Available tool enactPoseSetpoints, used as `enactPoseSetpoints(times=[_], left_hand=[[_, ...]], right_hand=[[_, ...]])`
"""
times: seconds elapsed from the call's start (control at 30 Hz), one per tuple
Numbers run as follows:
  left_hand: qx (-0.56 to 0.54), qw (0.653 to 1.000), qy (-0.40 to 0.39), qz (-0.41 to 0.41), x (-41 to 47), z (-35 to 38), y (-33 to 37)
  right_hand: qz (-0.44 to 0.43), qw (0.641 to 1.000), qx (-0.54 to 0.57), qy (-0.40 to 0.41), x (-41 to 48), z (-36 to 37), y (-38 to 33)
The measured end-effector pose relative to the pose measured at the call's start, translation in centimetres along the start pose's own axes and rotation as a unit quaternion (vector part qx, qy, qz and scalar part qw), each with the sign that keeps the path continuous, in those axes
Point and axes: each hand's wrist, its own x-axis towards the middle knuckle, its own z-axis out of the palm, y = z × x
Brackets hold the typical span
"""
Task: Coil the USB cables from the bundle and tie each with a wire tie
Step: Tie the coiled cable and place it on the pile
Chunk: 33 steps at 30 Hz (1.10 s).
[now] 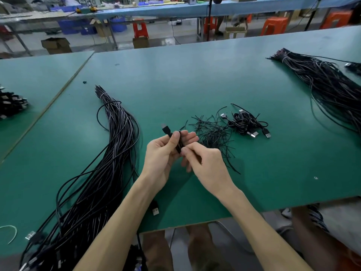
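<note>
In the head view, the person's two bare forearms reach over the near edge of a green table [195, 75] and meet above its middle. The left hand [166, 153] grips a coiled cable [178, 142], with the thumb pressed across the front and the fingers curled behind it. The cable's USB plug [165, 129] sticks up and to the left, out of the fist. The right hand [205, 163] has its fingers curled and pinches the lower end of the same coil with thumb and forefinger. Whether a tie sits between those fingers cannot be told.

Just beyond the hands, a loose pile of wire ties [213, 133] lies on the table. To its right, a small heap of finished coils [246, 124] shows several silver plugs. The bundle [109, 163] runs from a banded tip on the left down to the near edge, its strands fanning out. A second bundle [328, 83], banded the same way, lies at the far right. A dark cable heap [11, 104] sits on the neighbouring table at the left.

On the floor behind, an open cardboard box [56, 45] holds something dark. Blue crates [72, 26] stand under the far bench, and their contents cannot be made out.
</note>
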Motion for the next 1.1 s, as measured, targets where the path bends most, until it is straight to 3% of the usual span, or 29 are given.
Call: enactPoseSetpoints(times=[0.33, 0.5, 0.7, 0.93, 1.1], left_hand=[[-0.088, 0.996, -0.023, -0.015, 0.1, -0.3, 0.6], [-0.103, 0.995, -0.014, -0.009, 0.3, -0.6, 0.9], [-0.151, 0.988, 0.003, -0.012, 0.5, -1.4, 1.2], [-0.042, 0.995, -0.094, -0.018, -0.2, -0.3, 0.6], [0.004, 0.996, -0.087, -0.001, -0.2, 0.0, 0.2]], right_hand=[[0.080, 0.992, 0.092, 0.018, 0.3, -0.2, 0.3], [0.079, 0.992, 0.100, -0.010, 0.1, -0.3, 0.4], [0.070, 0.993, 0.088, 0.030, 0.3, -0.3, 0.1], [0.054, 0.994, 0.093, 0.012, 0.1, -0.5, 0.2], [0.060, 0.987, 0.143, 0.035, 0.3, -0.6, 0.5]])
